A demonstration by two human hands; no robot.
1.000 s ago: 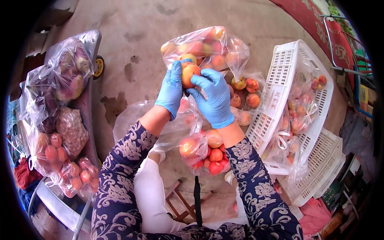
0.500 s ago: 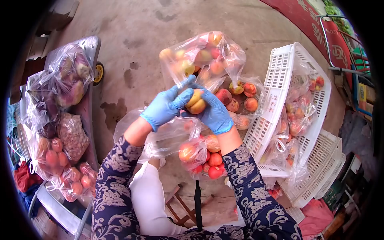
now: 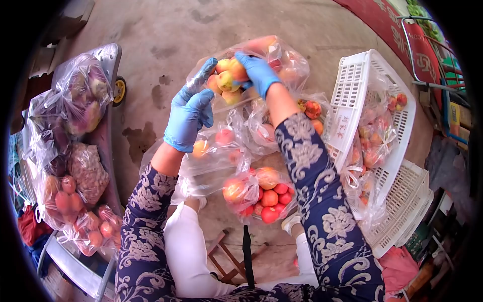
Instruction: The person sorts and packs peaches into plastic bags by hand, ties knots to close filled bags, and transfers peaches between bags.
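My left hand, in a blue glove, grips the near left rim of a clear plastic bag, its index finger stretched up under the film. Yellow and red peaches lie in the bag's mouth. My right hand, also gloved in blue, reaches into that mouth with its fingers around a yellow-orange peach; some fingertips are hidden behind the fruit. Below my hands a second clear bag lies slack with a few peaches in it.
Nearer my legs sits a bag of red fruit. Darker, blemished peaches lie in plastic beside a white crate holding bagged fruit. To the left, a cart carries bagged produce. A wooden stool stands between my legs.
My right hand has moved up and forward with the peach, into the far bag's mouth. My left hand has separated from it and moved left, drawing the bag's rim open.
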